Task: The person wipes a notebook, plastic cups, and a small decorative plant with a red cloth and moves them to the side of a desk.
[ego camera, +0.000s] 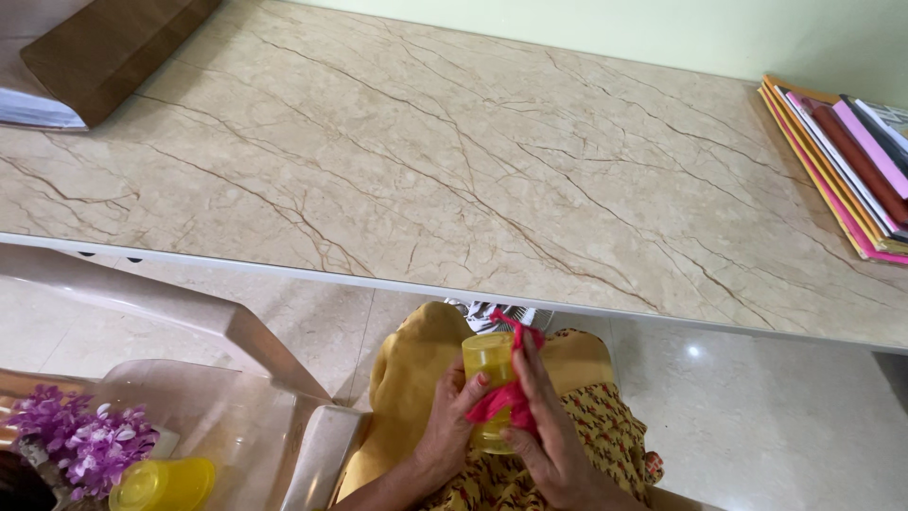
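Head view: left hand (452, 426) wrapped around yellow tumbler (488, 383), held upright over lap, below marble table (454, 161) edge. Right hand (549, 426) closed on red cloth (511, 393), pressed against tumbler side. Second yellow cup (163, 484) beside purple flowers (80, 440), lower left. Book stack (846, 161) on table's right end.

Clear yellow plastic cup (487, 374), glossy, under the fingers; soft matt red cloth (506, 393) pressed against it. Beyond the grip, polished marble-look table (454, 161) (veined, smooth). Left of it, glossy plastic chair (236, 331).
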